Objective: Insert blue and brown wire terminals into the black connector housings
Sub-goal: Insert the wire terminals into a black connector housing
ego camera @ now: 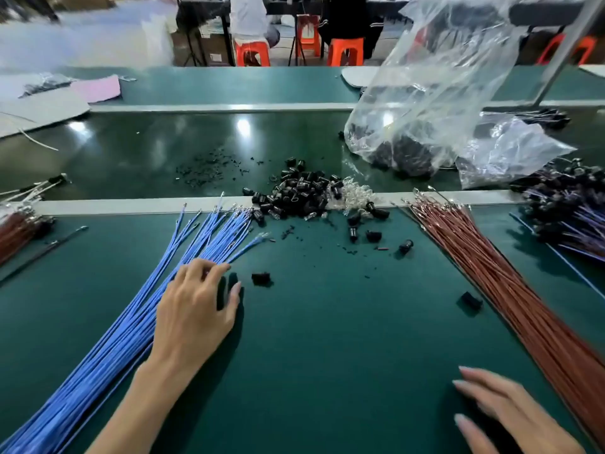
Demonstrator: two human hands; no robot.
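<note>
A fan of blue wires (131, 316) with metal terminals lies on the green mat at the left. My left hand (196, 309) rests on it, fingertips curled onto the wires near their upper ends. A bundle of brown wires (510, 290) runs diagonally at the right. My right hand (504, 411) hovers low at the bottom right, fingers straight and holding nothing. A heap of black connector housings (301, 194) sits at the mat's far edge. Single housings lie loose, one (262, 278) just right of my left hand and one (471, 301) beside the brown wires.
A clear plastic bag (425, 93) with black parts stands at the back right. Finished assemblies (569, 208) pile up at the far right. More brown wires (16, 227) lie at the left edge. Small clear parts (353, 194) sit beside the heap. Orange stools and seated people are beyond the bench.
</note>
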